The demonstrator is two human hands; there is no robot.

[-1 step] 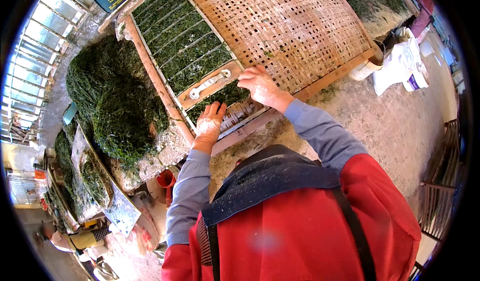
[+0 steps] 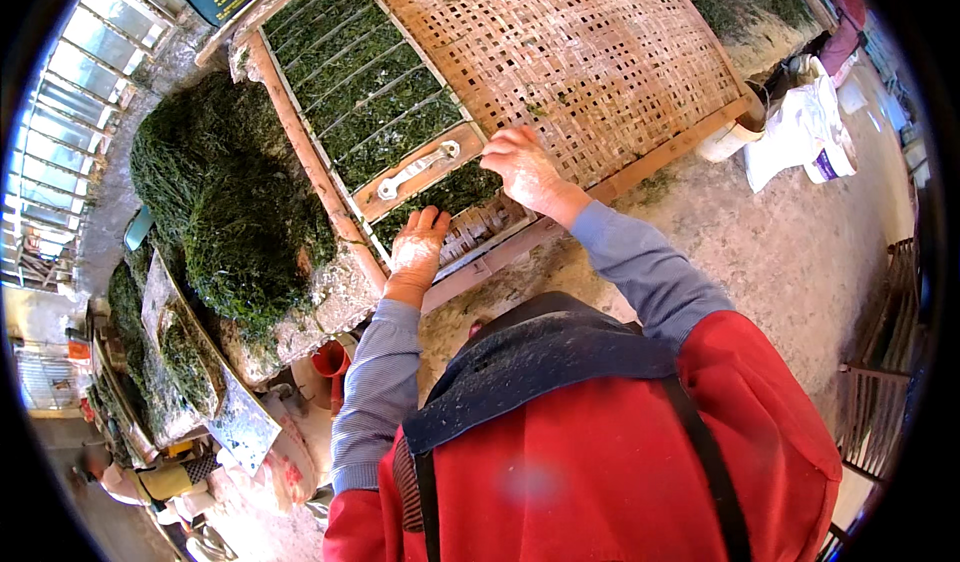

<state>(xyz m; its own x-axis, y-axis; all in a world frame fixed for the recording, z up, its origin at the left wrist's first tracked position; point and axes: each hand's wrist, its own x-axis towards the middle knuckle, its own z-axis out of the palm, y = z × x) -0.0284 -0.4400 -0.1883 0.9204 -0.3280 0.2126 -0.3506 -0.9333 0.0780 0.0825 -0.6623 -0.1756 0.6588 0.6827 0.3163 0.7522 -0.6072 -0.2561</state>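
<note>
A narrow slatted frame (image 2: pixel 325 182) lies over a layer of dark green, stringy plant matter (image 2: pixel 365 82) at the left part of a woven mat (image 2: pixel 600 72). A wooden crosspiece with a white metal handle (image 2: pixel 418 170) spans the frame. Just on the near side of that crosspiece, my left hand (image 2: pixel 415 254) rests with outstretched fingers on the green layer's near edge. My right hand (image 2: pixel 528 174) is at the frame's right edge, beside the crosspiece's end, its fingers curled together; anything between them is hidden. Pale woven strips (image 2: pixel 480 230) show between my hands.
Left of the mat is a big dark green heap (image 2: pixel 230 202) on a ledge. A red funnel-like thing (image 2: pixel 331 359) is below it. White sacks (image 2: pixel 800 132) and a bucket (image 2: pixel 725 144) stand on the right floor. A person (image 2: pixel 165 480) is at lower left, another (image 2: pixel 842 12) at upper right.
My right hand has shifted very slightly to the right. My left hand has barely moved, and the frame and green layer look the same.
</note>
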